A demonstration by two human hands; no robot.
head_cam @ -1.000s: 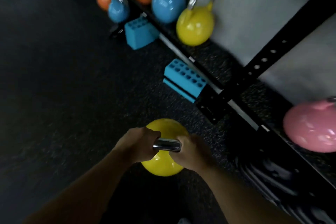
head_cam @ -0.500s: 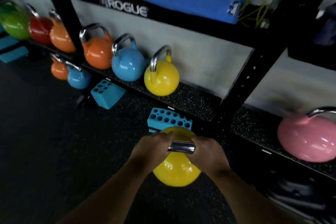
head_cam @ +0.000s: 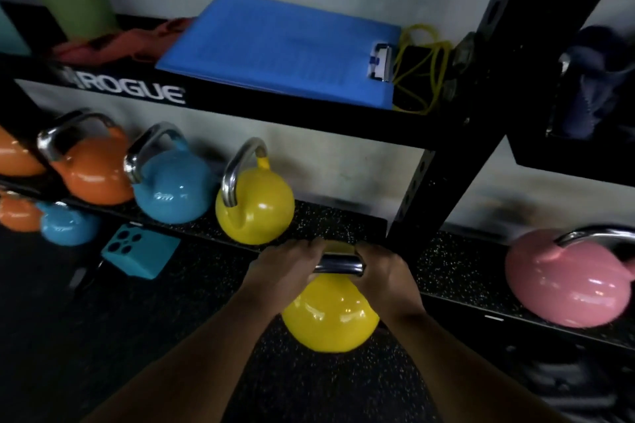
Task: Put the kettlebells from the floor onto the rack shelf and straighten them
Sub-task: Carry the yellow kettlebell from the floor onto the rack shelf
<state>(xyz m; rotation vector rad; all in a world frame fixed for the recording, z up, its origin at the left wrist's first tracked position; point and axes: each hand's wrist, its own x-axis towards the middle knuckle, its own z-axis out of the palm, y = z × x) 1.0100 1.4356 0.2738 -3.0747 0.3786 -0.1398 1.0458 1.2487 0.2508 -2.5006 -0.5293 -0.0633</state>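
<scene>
A yellow kettlebell [head_cam: 330,316] hangs in the air just in front of the low rack shelf [head_cam: 336,220]. My left hand [head_cam: 285,268] and my right hand [head_cam: 385,271] both grip its steel handle from either side. On the shelf stand another yellow kettlebell [head_cam: 256,209], a blue kettlebell [head_cam: 171,189] and an orange kettlebell [head_cam: 92,172] in a row. A pink kettlebell [head_cam: 563,285] rests on the shelf section to the right. The carried bell sits level with the bare stretch of shelf beside the upright.
A black rack upright [head_cam: 446,161] rises right behind my hands. The upper shelf holds a blue mat [head_cam: 285,48] and a yellow cord [head_cam: 422,65]. On the floor at left lie a teal block [head_cam: 141,254], a small blue kettlebell [head_cam: 68,227] and an orange one [head_cam: 17,216].
Both hands have lifted the yellow kettlebell off the floor and carried it up toward the shelf edge. My view has tilted up from the floor to the rack.
</scene>
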